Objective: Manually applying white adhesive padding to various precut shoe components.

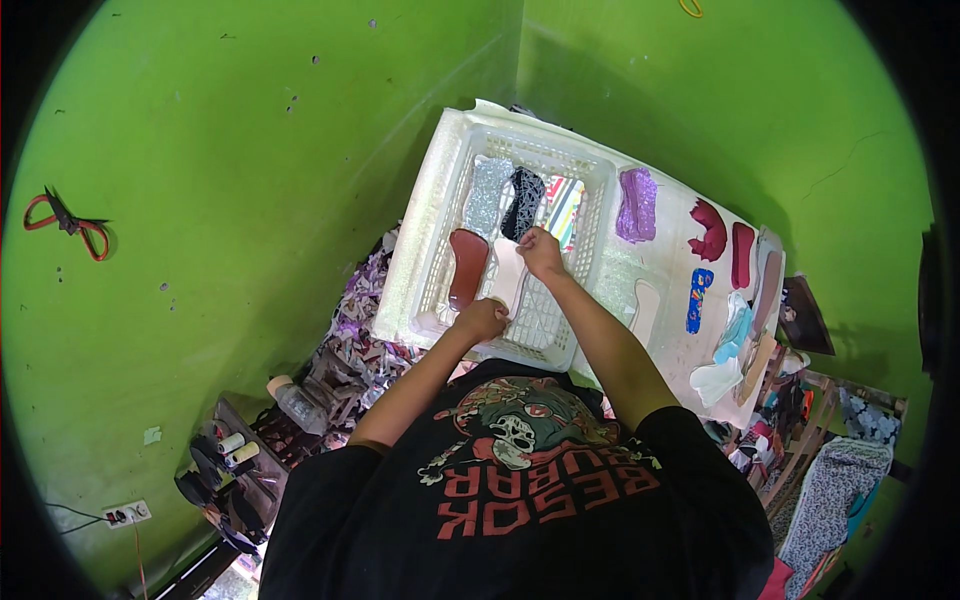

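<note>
Beside a brown piece (467, 268), the lower end of a pale pinkish, plain, long and gently curved piece (508, 275) is pinched by the left hand (483, 318). Within or just above the white basket (607, 190), its upper end is gripped by the right hand (541, 253).

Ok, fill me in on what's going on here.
The person's left hand and right hand have their fingers at the near and far ends of a pale pink piece in a white basket. A brown piece lies to its left; glittery silver, black patterned and striped pieces lie beyond.
</note>
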The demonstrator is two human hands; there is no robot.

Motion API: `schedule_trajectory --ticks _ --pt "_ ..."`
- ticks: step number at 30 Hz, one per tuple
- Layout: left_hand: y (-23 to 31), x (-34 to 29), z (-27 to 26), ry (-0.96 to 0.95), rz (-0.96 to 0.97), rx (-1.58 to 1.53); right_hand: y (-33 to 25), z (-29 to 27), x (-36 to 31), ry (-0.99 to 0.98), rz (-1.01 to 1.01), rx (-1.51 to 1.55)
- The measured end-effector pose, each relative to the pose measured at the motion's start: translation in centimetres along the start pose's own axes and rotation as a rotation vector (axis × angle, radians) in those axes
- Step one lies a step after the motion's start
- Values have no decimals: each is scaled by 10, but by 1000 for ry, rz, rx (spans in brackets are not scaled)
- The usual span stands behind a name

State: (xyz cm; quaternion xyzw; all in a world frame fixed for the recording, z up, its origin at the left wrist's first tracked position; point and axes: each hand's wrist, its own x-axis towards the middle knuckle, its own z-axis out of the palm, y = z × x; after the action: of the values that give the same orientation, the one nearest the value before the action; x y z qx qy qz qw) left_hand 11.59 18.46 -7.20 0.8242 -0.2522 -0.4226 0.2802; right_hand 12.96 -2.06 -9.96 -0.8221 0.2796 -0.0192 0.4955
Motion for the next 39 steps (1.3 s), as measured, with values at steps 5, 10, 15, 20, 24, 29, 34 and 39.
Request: schedule_trajectory --ticks 5,10,15,20,24,29,34,39 --pt "20 -7 -10 12 95 3 4 -5 -7 48 -112 -126" --pt "7 1 -3 -55 96 91 -10 -7 -22 62 -178 -153" --pt "18 -4 0 -14 77 88 -29 -22 -52 -13 -115 -114" --pt "30 -3 7 16 83 85 -24 -29 -74 -41 -90 35" --pt "44 -3 14 97 88 -59 -23 -48 -92 -170 -73 300" --pt "82 4 24 280 396 -477 -32 -79 -114 -91 -115 802" --pt "130 3 24 147 415 -638 -33 -126 -123 160 -144 746" --pt "169 4 36 139 485 -678 -11 -162 -132 297 -119 714"
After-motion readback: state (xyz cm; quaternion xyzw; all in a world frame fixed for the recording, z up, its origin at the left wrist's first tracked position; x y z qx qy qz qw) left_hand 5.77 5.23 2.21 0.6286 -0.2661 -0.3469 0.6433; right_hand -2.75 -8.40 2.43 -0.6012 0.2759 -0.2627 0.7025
